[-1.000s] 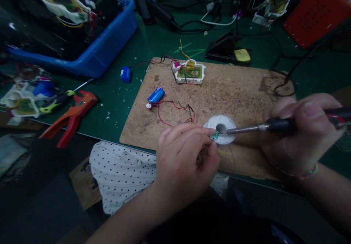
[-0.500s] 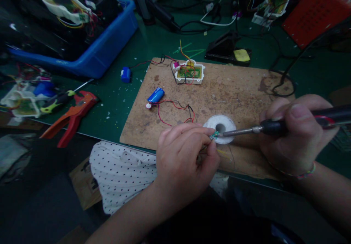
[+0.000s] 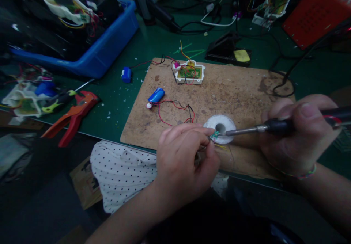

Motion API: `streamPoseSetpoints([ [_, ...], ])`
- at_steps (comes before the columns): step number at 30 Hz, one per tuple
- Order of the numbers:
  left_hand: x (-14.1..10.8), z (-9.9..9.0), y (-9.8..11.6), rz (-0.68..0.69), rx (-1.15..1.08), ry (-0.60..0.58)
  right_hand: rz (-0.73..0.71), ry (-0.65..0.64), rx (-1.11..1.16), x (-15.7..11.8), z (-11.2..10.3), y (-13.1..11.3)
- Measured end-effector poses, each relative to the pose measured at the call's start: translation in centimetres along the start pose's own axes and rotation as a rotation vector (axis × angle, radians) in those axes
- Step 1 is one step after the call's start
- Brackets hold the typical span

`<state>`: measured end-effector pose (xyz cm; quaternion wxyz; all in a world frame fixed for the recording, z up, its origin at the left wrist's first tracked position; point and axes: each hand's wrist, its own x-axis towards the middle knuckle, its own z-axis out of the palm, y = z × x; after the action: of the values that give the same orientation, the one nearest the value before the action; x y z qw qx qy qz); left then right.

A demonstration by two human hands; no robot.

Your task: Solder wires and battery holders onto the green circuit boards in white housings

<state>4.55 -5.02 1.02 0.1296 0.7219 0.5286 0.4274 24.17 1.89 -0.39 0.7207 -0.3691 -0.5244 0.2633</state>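
Head view: we see a green desk (image 3: pixel 131 90) in a dim room, carrying a brown board (image 3: pixel 233 90), a blue bin (image 3: pixel 109 46) of parts at upper left, orange pliers (image 3: pixel 74 116) near the front edge and a red box (image 3: pixel 315 14) at upper right. On the board lie a blue cell (image 3: pixel 156 95) with red and black leads, a white housing (image 3: pixel 190 72) and a white ring (image 3: pixel 223 121). Our left hand (image 3: pixel 186 160) pinches a tiny green chip (image 3: pixel 214 135) at the ring's near edge; our right hand (image 3: pixel 298 134) has its grip closed around the iron (image 3: pixel 274 127), tip touching the chip. Against the frame half a second earlier, the iron's handle sits slightly lower; all else matches. No writing is legible.
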Motion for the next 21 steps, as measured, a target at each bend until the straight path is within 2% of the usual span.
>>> streamPoseSetpoints([
  [7,-0.4,0.1,-0.4,0.017,-0.097,-0.018,0.07,0.113,0.047,0.7,-0.2,0.7],
  [15,-1.2,-1.0,-0.9,0.087,0.019,0.023,-0.012,0.154,0.101,1.3,-0.3,1.7],
  [19,-2.9,-2.2,-1.7,0.174,0.123,0.177,0.019,0.156,0.153,1.9,-0.7,2.7],
  [21,-4.4,-2.6,-2.0,0.275,0.126,0.226,0.035,0.169,0.134,2.3,-0.8,3.0],
])
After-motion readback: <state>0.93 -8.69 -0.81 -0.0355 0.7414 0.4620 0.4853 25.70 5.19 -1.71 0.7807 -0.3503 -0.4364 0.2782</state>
